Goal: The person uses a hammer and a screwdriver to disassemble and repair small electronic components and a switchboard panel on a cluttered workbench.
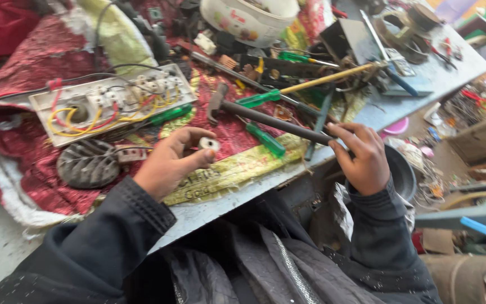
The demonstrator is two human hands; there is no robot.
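Hammer [265, 117] lies across our cluttered workbench [220, 205], its head on the red patterned cloth [23, 163] and its dark handle running out to the bench edge, where our right hand [361, 157] meets it. As far as we can judge, the work is at an early stage: the hammer is not lifted, and the small white ring-shaped part [209, 143] in our left hand [170, 160] has not been set down on anything to be struck. That left hand is loosely curled, thumb and forefinger pinched on the white part, held just above the cloth. Our right hand is half closed, fingers bent over the end of the handle and touching it; whether they fully clasp it we cannot tell. Nearby lie green-handled screwdrivers [265, 139], an opened white switchboard with yellow and red wires [108, 101], and a round grey finned metal piece [88, 163].
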